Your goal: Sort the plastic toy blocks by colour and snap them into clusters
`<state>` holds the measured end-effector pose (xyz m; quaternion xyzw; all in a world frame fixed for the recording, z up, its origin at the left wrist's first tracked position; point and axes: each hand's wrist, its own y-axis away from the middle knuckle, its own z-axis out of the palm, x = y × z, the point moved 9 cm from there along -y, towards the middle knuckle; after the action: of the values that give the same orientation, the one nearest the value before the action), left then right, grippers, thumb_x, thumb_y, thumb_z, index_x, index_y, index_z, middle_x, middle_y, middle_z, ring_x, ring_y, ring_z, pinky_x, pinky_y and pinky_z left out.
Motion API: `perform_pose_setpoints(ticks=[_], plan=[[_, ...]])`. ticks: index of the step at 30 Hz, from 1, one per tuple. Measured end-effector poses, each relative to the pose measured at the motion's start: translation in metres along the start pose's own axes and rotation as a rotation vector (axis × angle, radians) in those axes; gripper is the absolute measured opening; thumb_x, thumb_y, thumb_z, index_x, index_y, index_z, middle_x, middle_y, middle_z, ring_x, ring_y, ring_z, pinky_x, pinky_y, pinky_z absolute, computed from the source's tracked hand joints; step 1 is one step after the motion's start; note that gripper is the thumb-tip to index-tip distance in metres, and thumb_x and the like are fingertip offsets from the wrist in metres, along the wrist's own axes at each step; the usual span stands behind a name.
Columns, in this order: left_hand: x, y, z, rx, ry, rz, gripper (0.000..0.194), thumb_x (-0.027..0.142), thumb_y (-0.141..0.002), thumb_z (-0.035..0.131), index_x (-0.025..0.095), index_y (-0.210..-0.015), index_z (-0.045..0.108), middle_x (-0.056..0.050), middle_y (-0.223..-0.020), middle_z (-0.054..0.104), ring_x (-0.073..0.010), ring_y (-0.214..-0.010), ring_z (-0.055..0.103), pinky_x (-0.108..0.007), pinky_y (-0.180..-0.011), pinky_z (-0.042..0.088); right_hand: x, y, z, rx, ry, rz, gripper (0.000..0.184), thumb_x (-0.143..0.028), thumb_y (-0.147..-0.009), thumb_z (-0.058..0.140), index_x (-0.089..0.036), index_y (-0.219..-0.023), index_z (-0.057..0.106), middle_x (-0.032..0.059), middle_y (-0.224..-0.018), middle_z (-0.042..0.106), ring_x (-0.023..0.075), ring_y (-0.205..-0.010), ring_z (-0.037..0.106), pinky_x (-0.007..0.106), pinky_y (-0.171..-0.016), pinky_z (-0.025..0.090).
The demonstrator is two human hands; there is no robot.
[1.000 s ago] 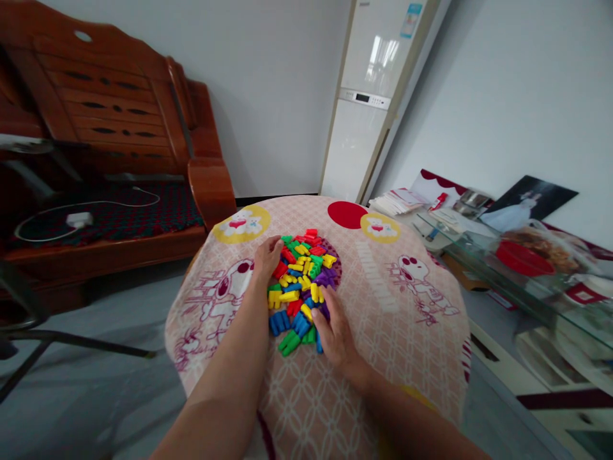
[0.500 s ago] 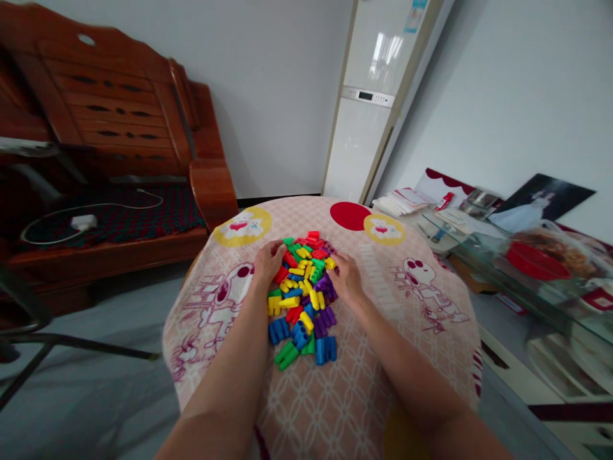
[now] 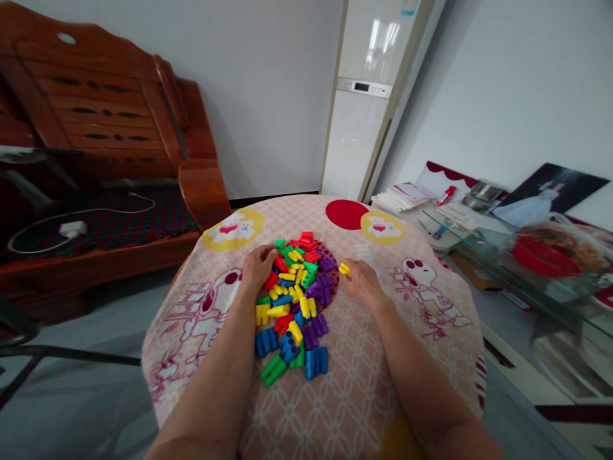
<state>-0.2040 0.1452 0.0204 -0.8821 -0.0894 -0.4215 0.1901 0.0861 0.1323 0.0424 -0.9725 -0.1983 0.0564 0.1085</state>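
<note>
A loose heap of plastic building blocks (image 3: 287, 294) in red, green, yellow, blue and purple lies on the round table. Pinched in the fingertips of my right hand (image 3: 364, 281), just right of the heap, is a yellow building block (image 3: 344, 269). My left hand (image 3: 257, 267) rests at the heap's left edge beside red blocks (image 3: 271, 280), its fingers loosely curled and a gap showing between thumb and forefinger; I see nothing held there. Purple blocks (image 3: 316, 329) line the heap's right side. Blue blocks (image 3: 316, 363) and a green one (image 3: 274, 369) lie nearest me.
A patterned cloth (image 3: 330, 415) covers the round table. To the left stands a wooden bench (image 3: 110, 121) with a white charger (image 3: 73, 229) and cable. A glass-topped cabinet (image 3: 479, 255) at right bears papers, a red bowl (image 3: 546, 257) and a photo. Behind is a tall white appliance (image 3: 352, 140).
My right hand has drawn away from the heap to the right with a yellow block in its fingers. The left hand stays at the heap's left edge. The view has shifted slightly.
</note>
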Motion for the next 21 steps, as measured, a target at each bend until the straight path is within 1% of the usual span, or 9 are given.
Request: perform_pose_setpoints(ticks=[4,6,8,10,12,15,18,20,21], plan=[[0.001,-0.002,-0.002,0.003,-0.050,-0.008,0.041,0.039,-0.083,0.052,0.016,-0.111,0.072,-0.009,-0.100,0.075,-0.0236,-0.091,0.068,-0.031,-0.082,0.051,0.017,0.000,-0.004,0.007,0.002,0.100,0.030,-0.024,-0.090,0.051,-0.017,-0.117,0.061,0.0114,-0.098,0.071,0.0215,-0.090,0.063,0.027,-0.074,0.041],[-0.001,-0.003,-0.002,-0.004,-0.075,-0.005,0.042,0.041,-0.083,0.051,0.016,-0.110,0.073,-0.010,-0.100,0.075,-0.0236,-0.090,0.067,-0.032,-0.081,0.051,0.026,-0.002,-0.004,0.019,-0.029,0.140,0.035,-0.021,-0.087,0.052,-0.019,-0.121,0.060,0.0110,-0.101,0.071,0.0210,-0.091,0.064,0.026,-0.074,0.041],[-0.003,-0.005,-0.001,-0.010,-0.085,0.000,0.044,0.043,-0.083,0.050,0.017,-0.110,0.073,-0.010,-0.099,0.075,-0.0235,-0.089,0.067,-0.031,-0.080,0.051,0.036,-0.004,-0.004,0.028,-0.089,0.171,0.035,-0.020,-0.085,0.053,-0.020,-0.119,0.061,0.0098,-0.100,0.071,0.0202,-0.090,0.064,0.026,-0.074,0.041],[-0.006,-0.006,-0.001,-0.010,-0.083,-0.002,0.045,0.045,-0.083,0.050,0.018,-0.110,0.073,-0.009,-0.098,0.075,-0.0236,-0.089,0.067,-0.031,-0.079,0.051,0.051,-0.005,-0.004,0.032,-0.170,0.211,0.032,-0.019,-0.082,0.054,-0.020,-0.113,0.064,0.0074,-0.095,0.072,0.0188,-0.085,0.064,0.025,-0.072,0.041],[-0.008,-0.006,-0.001,-0.010,-0.079,-0.004,0.044,0.046,-0.082,0.050,0.019,-0.109,0.073,-0.008,-0.097,0.075,-0.0240,-0.089,0.067,-0.032,-0.078,0.051,0.074,-0.004,-0.007,0.067,-0.248,0.264,0.029,-0.018,-0.079,0.055,-0.020,-0.107,0.066,0.0051,-0.090,0.072,0.0175,-0.081,0.063,0.024,-0.070,0.041],[-0.007,-0.007,-0.001,-0.007,-0.085,-0.001,0.043,0.046,-0.082,0.051,0.019,-0.108,0.073,-0.008,-0.095,0.075,-0.0246,-0.089,0.068,-0.032,-0.078,0.051,0.127,0.008,-0.024,0.248,-0.308,0.391,0.027,-0.016,-0.075,0.054,-0.019,-0.099,0.068,0.0053,-0.088,0.072,0.0172,-0.078,0.062,0.025,-0.071,0.043],[-0.006,-0.006,-0.002,0.001,-0.081,-0.004,0.042,0.046,-0.081,0.051,0.020,-0.107,0.073,-0.008,-0.095,0.075,-0.0250,-0.089,0.068,-0.033,-0.079,0.051,0.182,0.035,-0.041,0.483,-0.269,0.586,0.025,-0.019,-0.075,0.052,-0.017,-0.093,0.068,0.0069,-0.085,0.072,0.0183,-0.077,0.060,0.026,-0.071,0.044],[-0.006,-0.006,-0.002,0.002,-0.065,-0.011,0.043,0.046,-0.081,0.051,0.020,-0.107,0.073,-0.008,-0.096,0.075,-0.0251,-0.089,0.068,-0.034,-0.081,0.051,0.206,0.052,-0.045,0.582,-0.212,0.691,0.026,-0.019,-0.075,0.051,-0.017,-0.093,0.068,0.0081,-0.087,0.071,0.0193,-0.079,0.060,0.026,-0.070,0.043],[-0.006,-0.005,-0.002,0.001,-0.054,-0.012,0.043,0.045,-0.081,0.051,0.019,-0.107,0.073,-0.008,-0.097,0.075,-0.0250,-0.089,0.068,-0.034,-0.082,0.051,0.214,0.058,-0.044,0.602,-0.183,0.735,0.026,-0.019,-0.075,0.050,-0.016,-0.094,0.069,0.0087,-0.087,0.071,0.0198,-0.079,0.060,0.027,-0.070,0.042]])
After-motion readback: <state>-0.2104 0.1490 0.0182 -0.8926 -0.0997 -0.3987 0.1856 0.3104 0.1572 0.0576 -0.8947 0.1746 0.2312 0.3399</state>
